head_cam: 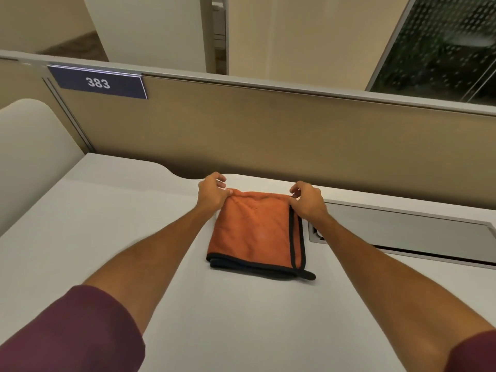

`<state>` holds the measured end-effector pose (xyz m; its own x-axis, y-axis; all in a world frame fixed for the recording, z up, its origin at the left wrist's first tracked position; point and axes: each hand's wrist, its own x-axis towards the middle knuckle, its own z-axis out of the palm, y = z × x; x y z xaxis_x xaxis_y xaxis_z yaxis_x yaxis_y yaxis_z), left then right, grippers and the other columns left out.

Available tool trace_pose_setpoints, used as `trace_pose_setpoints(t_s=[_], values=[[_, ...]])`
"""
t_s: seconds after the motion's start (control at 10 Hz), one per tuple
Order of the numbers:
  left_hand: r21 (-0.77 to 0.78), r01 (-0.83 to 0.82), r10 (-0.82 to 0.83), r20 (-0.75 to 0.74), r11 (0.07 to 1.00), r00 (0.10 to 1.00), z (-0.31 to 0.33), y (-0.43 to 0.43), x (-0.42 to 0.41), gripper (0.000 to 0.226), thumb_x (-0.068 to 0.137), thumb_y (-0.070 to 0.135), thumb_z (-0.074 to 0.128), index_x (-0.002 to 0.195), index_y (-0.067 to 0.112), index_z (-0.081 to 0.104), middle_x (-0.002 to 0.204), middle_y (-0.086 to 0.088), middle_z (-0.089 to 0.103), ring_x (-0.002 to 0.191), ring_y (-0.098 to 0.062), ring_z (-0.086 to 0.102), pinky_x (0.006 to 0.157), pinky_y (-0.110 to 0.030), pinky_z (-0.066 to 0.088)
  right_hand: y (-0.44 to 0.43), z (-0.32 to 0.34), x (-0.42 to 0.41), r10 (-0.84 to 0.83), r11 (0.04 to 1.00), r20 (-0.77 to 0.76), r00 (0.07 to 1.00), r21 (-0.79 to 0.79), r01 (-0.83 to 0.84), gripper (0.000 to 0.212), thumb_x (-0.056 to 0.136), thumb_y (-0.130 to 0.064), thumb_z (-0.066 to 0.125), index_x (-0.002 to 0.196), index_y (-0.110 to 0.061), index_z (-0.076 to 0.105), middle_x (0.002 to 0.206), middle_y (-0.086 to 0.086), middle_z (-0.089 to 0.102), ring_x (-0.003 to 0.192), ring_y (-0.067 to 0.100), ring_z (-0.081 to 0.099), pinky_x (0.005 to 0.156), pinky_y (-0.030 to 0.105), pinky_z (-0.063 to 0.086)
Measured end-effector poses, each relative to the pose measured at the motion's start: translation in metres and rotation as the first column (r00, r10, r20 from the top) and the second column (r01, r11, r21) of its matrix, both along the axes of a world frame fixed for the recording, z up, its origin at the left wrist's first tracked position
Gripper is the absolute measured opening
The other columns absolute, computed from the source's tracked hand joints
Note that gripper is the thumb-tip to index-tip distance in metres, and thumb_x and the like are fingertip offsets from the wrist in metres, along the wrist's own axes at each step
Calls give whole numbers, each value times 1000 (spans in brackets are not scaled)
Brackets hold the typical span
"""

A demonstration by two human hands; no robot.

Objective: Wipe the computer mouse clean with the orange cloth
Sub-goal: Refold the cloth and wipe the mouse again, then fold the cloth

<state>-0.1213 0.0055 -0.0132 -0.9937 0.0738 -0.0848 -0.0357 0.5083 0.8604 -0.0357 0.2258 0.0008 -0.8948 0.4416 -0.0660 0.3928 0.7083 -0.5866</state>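
Right now the folded orange microfibre cloth with black piping (255, 229) lies flat on the smooth white bench (107, 237), roughly in the middle of it and close to the tan fabric partition panel (268, 135) that runs along the far edge. Both bare arms reach forward from dark maroon sleeves (69, 334) to the cloth's far corners. The left hand (212, 193) has its fingers (228, 192) pinched shut on the far left corner, where the fabric bunches up a little. The right hand (307, 200) does the same at the far right corner, fingers closed on the black-trimmed edge (a small black loop tab sticks out at the cloth's near right corner). Just beside the cloth on the right, a grey rectangular cable hatch (402, 232) is set into the bench top, and the right wrist passes over its near left end. Up on the partition's left end sits a dark blue number plate reading 383 (98, 82). No computer mouse shows anywhere on the bench from where I stand.
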Motion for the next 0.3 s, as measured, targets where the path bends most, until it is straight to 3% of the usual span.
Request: trace_pose_setpoints(t_s=[0.1,0.2,0.3], values=[[-175,28,-46,-101,984,994,-8,0,10,38,90,21,68,124,10,56,128,-11,59,116,-27,55,98,-38,47,-11,-7,8,22,989,-46,999,149,-15,36,90,-26,58,123,-12,54,126,10,55,114,27,52,89,40,47],[-442,122,-277,-305,889,911,-13,-4,37,34,98,33,51,126,15,57,136,-5,55,127,-27,49,107,-42,39,-31,-17,25,221,941,-75,972,277,-193,49,94,-44,47,132,-13,47,138,8,47,126,25,43,102,42,39],[-521,170,-369,-307,837,877,-20,-5,56,42,100,40,41,133,16,53,146,-4,46,135,-25,42,114,-46,30,-40,-26,37,280,922,-59,958,294,-252,55,94,-52,39,134,-15,44,141,7,45,129,24,41,109,42,33]])
